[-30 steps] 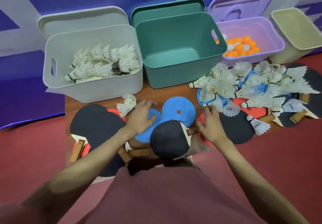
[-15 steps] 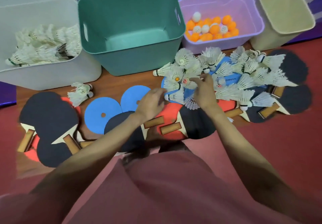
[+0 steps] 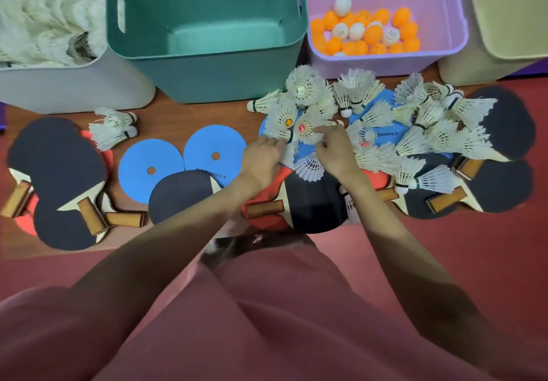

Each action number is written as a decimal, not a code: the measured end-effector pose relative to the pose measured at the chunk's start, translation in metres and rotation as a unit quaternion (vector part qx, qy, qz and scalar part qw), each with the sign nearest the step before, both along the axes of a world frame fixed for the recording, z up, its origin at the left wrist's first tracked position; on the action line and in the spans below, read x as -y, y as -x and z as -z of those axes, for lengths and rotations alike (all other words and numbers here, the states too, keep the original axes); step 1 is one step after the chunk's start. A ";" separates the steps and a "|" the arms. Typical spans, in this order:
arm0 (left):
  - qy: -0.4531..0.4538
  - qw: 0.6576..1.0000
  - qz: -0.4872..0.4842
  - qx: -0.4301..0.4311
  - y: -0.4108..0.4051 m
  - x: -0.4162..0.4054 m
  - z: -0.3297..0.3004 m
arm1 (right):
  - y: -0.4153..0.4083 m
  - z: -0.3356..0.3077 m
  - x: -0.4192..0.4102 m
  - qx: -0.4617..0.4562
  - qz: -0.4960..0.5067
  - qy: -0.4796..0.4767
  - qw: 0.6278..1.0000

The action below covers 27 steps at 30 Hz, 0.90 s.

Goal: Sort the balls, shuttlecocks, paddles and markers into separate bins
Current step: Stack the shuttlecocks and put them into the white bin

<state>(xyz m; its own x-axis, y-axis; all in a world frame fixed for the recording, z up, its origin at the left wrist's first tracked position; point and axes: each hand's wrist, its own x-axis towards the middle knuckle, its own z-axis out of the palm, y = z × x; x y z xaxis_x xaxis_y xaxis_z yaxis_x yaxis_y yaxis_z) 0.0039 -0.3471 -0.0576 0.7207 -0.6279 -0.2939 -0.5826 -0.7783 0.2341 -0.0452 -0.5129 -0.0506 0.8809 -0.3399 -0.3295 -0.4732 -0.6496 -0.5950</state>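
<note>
Reaching into the heap of shuttlecocks (image 3: 382,131) on the table (image 3: 178,114), the left hand (image 3: 261,158) touches the feathers with curled fingers and the right hand (image 3: 333,151) pinches at a shuttlecock with a red cork; whether either truly holds one I cannot tell. Blue markers (image 3: 181,163) and paddles (image 3: 59,179) lie spread to the left. Behind stand a white bin (image 3: 74,84) of shuttlecocks, a teal bin (image 3: 207,75), a purple bin (image 3: 385,63) holding orange and white balls (image 3: 367,35), and a beige bin (image 3: 474,63)
</note>
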 end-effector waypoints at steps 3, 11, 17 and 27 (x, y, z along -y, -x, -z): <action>-0.031 0.999 0.005 0.016 0.002 0.008 0.001 | -0.001 -0.002 0.001 -0.031 -0.004 -0.027 0.999; 0.219 0.962 -0.150 -0.059 0.009 -0.021 0.007 | 0.010 -0.026 0.003 0.156 0.073 -0.061 0.983; 0.274 0.939 -0.203 -0.050 0.010 -0.049 -0.010 | 0.020 -0.049 -0.007 0.189 0.041 -0.150 0.970; 0.304 0.933 -0.164 -0.098 0.015 -0.052 -0.028 | 0.012 -0.042 -0.041 0.077 -0.106 -0.148 0.980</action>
<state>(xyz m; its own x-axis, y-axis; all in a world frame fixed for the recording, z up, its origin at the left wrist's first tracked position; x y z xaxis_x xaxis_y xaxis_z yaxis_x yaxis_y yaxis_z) -0.0112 -0.2950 -0.0301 0.8734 -0.4765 -0.1011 -0.2358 -0.5952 0.7682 -0.0574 -0.4716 -0.0084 0.9686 -0.0524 -0.2432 -0.2352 -0.5115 -0.8265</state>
